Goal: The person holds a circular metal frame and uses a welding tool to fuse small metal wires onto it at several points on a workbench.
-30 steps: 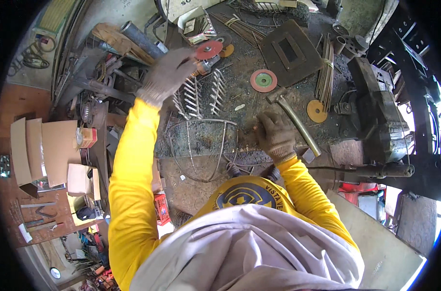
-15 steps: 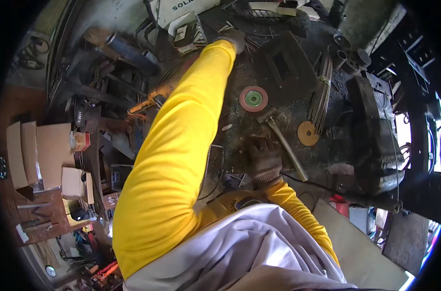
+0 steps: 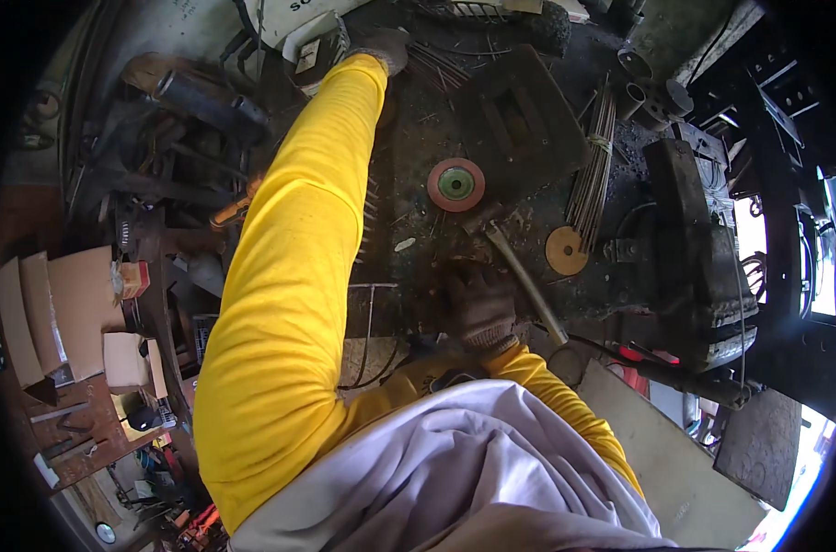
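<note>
My left arm stretches across the dark workbench (image 3: 404,193). At its far side my gloved left hand (image 3: 381,49) is beside an open white box (image 3: 309,55). Its fingers are too dark to make out, so what they hold, if anything, cannot be told. My gloved right hand (image 3: 480,308) rests near the bench's front edge, its fingers laid forward on the dark surface. Right of it lies a hammer (image 3: 526,283) with a pale handle. Farther in are a reddish flap disc with a green centre (image 3: 455,185) and a dark welding shield (image 3: 510,120).
A bundle of thin rods (image 3: 594,166) lies at the right, by a tan disc (image 3: 566,250). Beyond stands a heavy dark vise-like block (image 3: 680,202). Loose rods (image 3: 436,66) lie near my left hand. An orange power tool (image 3: 234,207) is partly behind my left arm.
My left hand has moved left, closer to the white box. The whole view has shifted, with the bench things now farther left. My right hand stays by the hammer.
</note>
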The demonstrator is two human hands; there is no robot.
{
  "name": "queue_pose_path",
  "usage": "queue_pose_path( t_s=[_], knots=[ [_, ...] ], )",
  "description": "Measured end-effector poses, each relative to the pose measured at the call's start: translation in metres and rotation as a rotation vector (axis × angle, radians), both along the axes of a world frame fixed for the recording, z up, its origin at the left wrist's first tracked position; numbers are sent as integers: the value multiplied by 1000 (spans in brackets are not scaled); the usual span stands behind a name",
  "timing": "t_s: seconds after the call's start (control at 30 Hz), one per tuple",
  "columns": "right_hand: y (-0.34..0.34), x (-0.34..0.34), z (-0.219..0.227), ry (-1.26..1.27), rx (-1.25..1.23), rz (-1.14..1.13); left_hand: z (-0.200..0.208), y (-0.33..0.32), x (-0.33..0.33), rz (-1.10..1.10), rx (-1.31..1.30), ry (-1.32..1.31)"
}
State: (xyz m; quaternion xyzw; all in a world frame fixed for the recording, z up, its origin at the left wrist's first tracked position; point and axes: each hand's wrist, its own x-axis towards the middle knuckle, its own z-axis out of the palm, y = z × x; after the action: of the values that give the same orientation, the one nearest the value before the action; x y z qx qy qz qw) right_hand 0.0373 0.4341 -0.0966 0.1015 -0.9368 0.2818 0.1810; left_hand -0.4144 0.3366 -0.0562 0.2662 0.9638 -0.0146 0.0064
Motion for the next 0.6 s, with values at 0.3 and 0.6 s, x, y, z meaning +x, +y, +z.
queue_pose_path(
  t_s=[0.3, 0.6],
  knots=[
    [-1, 1, 0, -31, 19, -8, 5, 90, 29, -22, 102, -106],
    [-2, 8, -5, -17, -8, -1, -4, 95, 18, -108, 69, 47]
  ],
)
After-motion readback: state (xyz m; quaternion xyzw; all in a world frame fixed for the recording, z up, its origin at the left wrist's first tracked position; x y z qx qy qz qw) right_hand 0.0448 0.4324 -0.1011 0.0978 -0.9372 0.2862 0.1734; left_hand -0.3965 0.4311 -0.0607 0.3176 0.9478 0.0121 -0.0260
